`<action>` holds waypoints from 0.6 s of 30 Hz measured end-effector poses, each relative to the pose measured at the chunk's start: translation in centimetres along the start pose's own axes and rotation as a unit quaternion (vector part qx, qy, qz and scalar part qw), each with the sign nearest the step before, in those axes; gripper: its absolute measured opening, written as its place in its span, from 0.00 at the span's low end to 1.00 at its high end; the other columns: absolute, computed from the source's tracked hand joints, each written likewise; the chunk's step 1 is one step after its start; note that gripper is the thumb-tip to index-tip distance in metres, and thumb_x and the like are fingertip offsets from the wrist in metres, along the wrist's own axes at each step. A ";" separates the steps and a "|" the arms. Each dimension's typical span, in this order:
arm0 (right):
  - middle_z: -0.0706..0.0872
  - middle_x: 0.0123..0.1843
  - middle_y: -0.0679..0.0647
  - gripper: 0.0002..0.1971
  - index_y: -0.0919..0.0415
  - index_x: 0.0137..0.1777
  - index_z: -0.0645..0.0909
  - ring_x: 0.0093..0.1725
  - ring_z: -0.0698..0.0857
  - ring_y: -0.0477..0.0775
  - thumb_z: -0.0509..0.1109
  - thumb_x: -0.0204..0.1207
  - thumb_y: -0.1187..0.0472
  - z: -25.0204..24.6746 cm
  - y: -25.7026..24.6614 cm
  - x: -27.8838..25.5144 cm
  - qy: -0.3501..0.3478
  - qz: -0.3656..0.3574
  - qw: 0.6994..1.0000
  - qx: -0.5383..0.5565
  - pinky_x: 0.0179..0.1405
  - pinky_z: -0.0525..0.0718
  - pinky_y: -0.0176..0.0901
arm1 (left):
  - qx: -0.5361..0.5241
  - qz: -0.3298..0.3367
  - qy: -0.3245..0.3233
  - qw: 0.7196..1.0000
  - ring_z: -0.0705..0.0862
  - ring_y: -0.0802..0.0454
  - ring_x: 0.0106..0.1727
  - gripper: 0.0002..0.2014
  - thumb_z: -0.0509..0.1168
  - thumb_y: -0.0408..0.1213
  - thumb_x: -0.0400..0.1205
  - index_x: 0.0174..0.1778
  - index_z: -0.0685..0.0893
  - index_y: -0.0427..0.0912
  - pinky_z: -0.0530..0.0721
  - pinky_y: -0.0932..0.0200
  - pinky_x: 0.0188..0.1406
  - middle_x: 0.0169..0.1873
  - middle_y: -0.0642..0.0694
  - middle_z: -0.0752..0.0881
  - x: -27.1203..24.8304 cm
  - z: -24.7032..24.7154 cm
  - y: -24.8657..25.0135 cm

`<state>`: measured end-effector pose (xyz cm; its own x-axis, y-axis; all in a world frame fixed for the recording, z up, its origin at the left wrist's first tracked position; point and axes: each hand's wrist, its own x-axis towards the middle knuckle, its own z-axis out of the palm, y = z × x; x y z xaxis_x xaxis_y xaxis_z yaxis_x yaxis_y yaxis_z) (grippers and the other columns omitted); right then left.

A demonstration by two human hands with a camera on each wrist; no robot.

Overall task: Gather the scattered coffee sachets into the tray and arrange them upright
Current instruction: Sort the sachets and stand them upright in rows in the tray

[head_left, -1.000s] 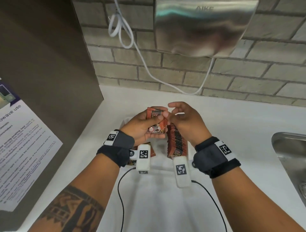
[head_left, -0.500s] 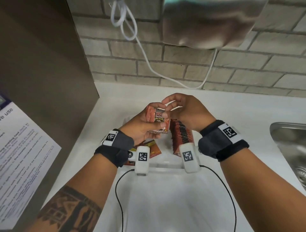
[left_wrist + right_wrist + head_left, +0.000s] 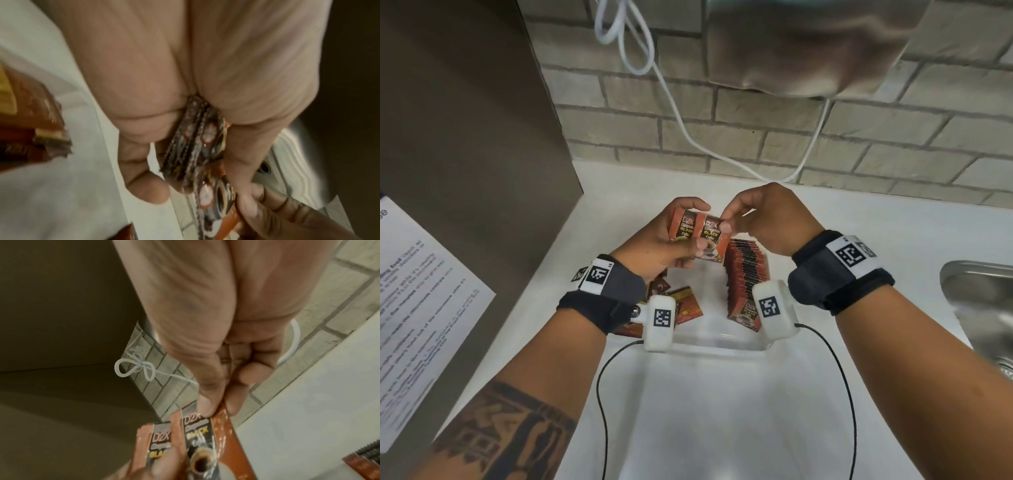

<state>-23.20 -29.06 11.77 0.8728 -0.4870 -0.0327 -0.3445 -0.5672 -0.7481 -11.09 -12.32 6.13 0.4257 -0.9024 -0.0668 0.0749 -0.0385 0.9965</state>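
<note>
Above the tray, my left hand (image 3: 671,246) grips a small stack of orange-and-black coffee sachets (image 3: 683,228). My right hand (image 3: 727,224) pinches the top corner of the front sachet (image 3: 712,238), which sits offset to the right of the stack. In the right wrist view the thumb and forefinger pinch that sachet (image 3: 199,431) beside the sachet behind (image 3: 160,441). The left wrist view shows the stack's edges (image 3: 195,146) in my left hand. A clear tray (image 3: 722,346) holds a row of upright sachets (image 3: 746,274) on its right and a few loose sachets (image 3: 685,303) lying flat on its left.
The white counter (image 3: 859,222) meets a brick wall behind. A steel sink (image 3: 983,308) lies to the right. A brown panel (image 3: 465,137) with a paper notice (image 3: 421,308) stands on the left. A hand dryer (image 3: 808,44) and white cable (image 3: 671,96) hang above.
My right hand has slid the front sachet rightward off the stack, so two sachet faces now show side by side. Both hands have stayed above the tray.
</note>
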 end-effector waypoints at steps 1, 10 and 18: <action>0.90 0.37 0.45 0.02 0.55 0.42 0.91 0.32 0.82 0.34 0.81 0.72 0.61 0.0 0.1 0.3 0.006 -0.001 1.000 -0.007 0.37 0.75 0.27 | 0.023 -0.004 0.022 0.999 0.83 0.46 0.50 0.21 0.73 0.39 0.80 0.67 0.78 0.59 0.83 0.49 0.44 0.58 0.41 0.86 -0.2 -0.4 0.2; 0.87 0.45 0.45 0.06 0.57 0.51 0.91 0.52 0.84 0.47 0.75 0.77 0.62 1.9 1.7 4.6 -0.049 0.045 0.980 -0.185 0.38 0.74 0.29 | 0.276 -0.205 -0.001 0.939 0.80 0.46 0.44 0.13 0.66 0.31 0.82 0.60 0.83 0.50 0.78 0.55 0.34 0.56 0.41 0.86 -0.4 -2.0 -0.7; 0.83 0.35 0.49 0.11 0.57 0.35 0.83 0.40 0.82 0.52 0.67 0.76 0.55 6.0 4.2 8.9 -0.129 0.094 0.906 -0.392 0.27 0.69 0.39 | 0.447 -0.311 -0.091 0.834 0.76 0.53 0.34 0.05 0.66 0.32 0.82 0.41 0.84 0.37 0.72 0.64 0.32 0.38 0.46 0.81 5.8 2.1 -2.2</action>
<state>-14.77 -31.81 4.37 0.7901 -0.5097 -0.3405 -0.5465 -0.8373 -0.0148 -10.69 -18.40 3.68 0.4047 -0.6355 -0.6575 -0.5061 -0.7545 0.4178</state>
